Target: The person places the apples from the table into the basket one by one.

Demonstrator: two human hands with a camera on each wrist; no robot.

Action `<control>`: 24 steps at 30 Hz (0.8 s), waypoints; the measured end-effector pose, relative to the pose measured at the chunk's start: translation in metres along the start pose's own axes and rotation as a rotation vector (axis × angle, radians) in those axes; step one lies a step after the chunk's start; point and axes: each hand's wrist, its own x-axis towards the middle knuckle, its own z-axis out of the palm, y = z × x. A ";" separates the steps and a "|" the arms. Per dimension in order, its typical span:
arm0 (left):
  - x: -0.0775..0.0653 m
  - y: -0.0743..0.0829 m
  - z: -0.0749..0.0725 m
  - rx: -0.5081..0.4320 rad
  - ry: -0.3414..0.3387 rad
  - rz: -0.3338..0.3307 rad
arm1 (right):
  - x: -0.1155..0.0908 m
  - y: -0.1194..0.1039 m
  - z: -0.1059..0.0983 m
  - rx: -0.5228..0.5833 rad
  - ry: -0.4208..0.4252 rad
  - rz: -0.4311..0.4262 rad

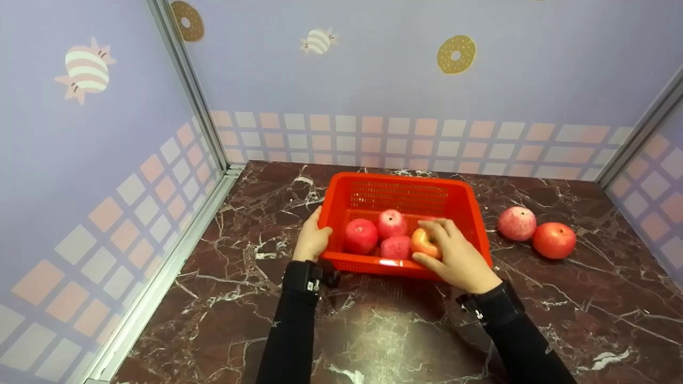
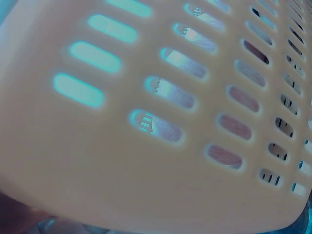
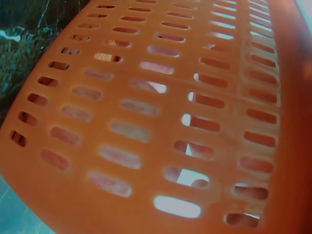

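In the head view, a red plastic basket (image 1: 400,181) with slotted walls holds several apples. My left hand (image 1: 312,239) grips the basket's left wall, thumb near the rim and fingers on the outer side. Inside the basket's right half, my right hand (image 1: 460,261) holds a yellow-orange apple (image 1: 423,243), fingers over its top and thumb at the near side. To its left lie a red apple (image 1: 361,236), a pinkish apple (image 1: 392,222) and another pink apple (image 1: 396,248). Slotted basket walls (image 2: 122,170) (image 3: 161,122) fill both wrist views, where neither hand shows clearly.
Right of the basket, a pink apple (image 1: 517,223) and a red-orange apple (image 1: 554,240) sit side by side on the dark marbled table (image 1: 224,314). Printed panels (image 1: 373,90) stand behind and at both sides, with a metal rail (image 1: 165,272) along the left edge.
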 end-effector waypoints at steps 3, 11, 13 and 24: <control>0.000 0.000 0.000 0.002 0.000 -0.009 | 0.000 0.000 0.002 -0.027 -0.028 -0.014; -0.001 0.001 0.000 -0.003 0.001 -0.012 | 0.002 -0.003 0.003 -0.103 -0.104 0.084; -0.001 0.001 0.000 0.001 0.002 -0.008 | 0.002 -0.004 0.002 -0.111 -0.110 0.096; 0.001 -0.001 0.000 0.005 0.008 0.003 | 0.001 -0.003 0.003 -0.143 -0.099 0.050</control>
